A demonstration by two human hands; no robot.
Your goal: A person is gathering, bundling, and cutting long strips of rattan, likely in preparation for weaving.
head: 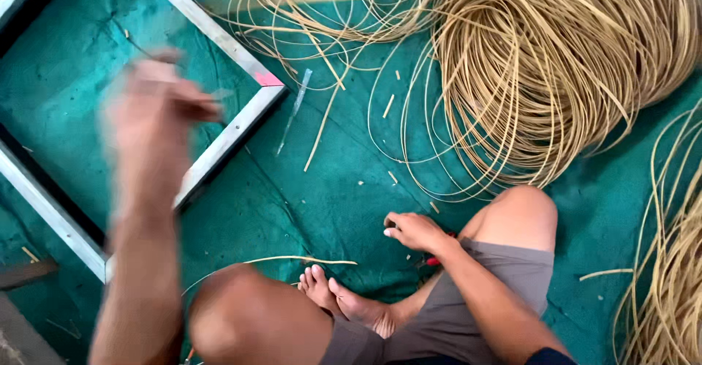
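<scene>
Metal frame [219,142]: square, silver-grey bars with dark inner edge, one corner tipped pink; lies flat on teal tarpaulin [322,204], upper left, partly cut by the picture edge.
Left hand [157,113]: raised over the frame's near bar, motion-blurred; fingers seem drawn together, though what they grip cannot be told.
Right hand [413,230]: low on the tarpaulin beside the bare knee, fingers curled loosely; a red item shows just behind the wrist.
Rattan strand bundle [556,65]: large pale coil, upper right, well apart from the frame.
Loose strand [300,260]: near the bare feet [344,299].
Offcuts: scattered between the frame and the coil.
</scene>
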